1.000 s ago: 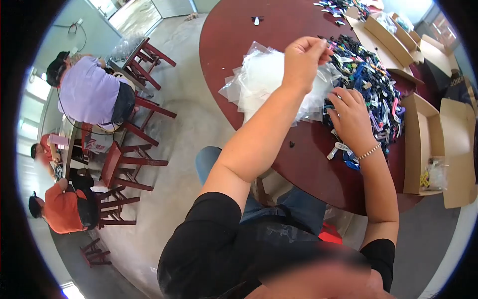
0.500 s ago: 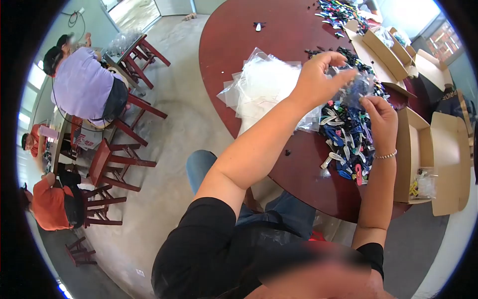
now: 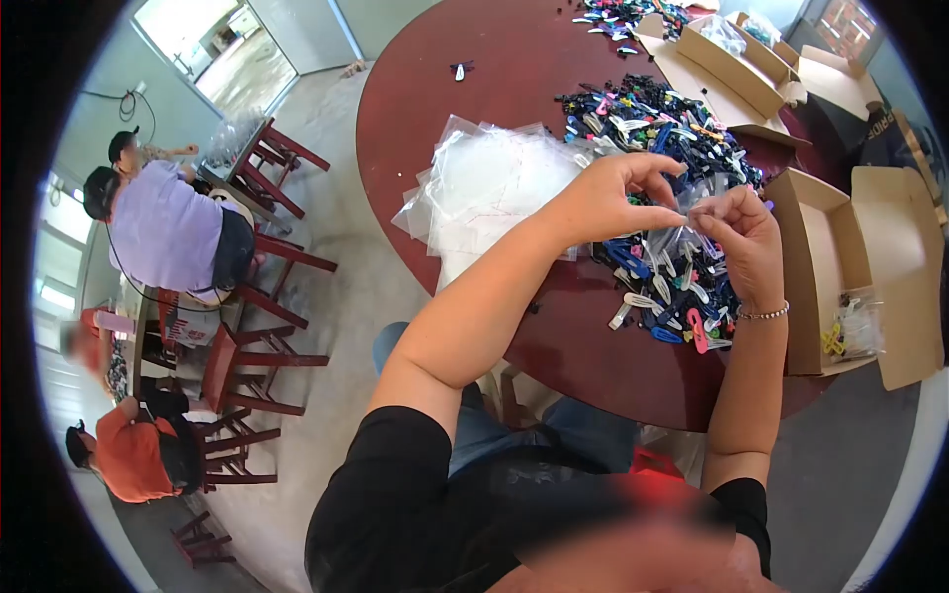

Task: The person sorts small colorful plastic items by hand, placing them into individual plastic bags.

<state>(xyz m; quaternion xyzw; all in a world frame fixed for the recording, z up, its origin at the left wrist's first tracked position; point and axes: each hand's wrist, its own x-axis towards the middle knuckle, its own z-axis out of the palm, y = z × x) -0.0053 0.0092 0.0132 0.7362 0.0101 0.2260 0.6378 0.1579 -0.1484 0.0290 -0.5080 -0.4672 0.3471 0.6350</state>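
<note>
A small clear plastic bag (image 3: 674, 238) is between my two hands, above a heap of hair clips (image 3: 682, 133). My right hand (image 3: 739, 229), with a beaded bracelet at the wrist, pinches the bag between thumb and fingertips. From the other side my left hand (image 3: 621, 198) reaches in, its thumb and a bent finger at the bag's edge, the index finger held apart above. What the bag contains I cannot make out. Snap clips in white, blue, black and pink lie beneath. Beside my left forearm lies a loose stack of clear bags (image 3: 484, 183).
An open cardboard box (image 3: 820, 267) holding small bagged items stands at the right. More cardboard boxes (image 3: 736, 69) and another clip pile (image 3: 633, 15) are farther back. A lone clip (image 3: 460, 72) lies on the round table (image 3: 405, 109). People sit among wooden stools (image 3: 262, 361) at left.
My hands have come closer together with the bag, my left thumb now at its edge. The view has shifted, uncovering more of the clip heap.
</note>
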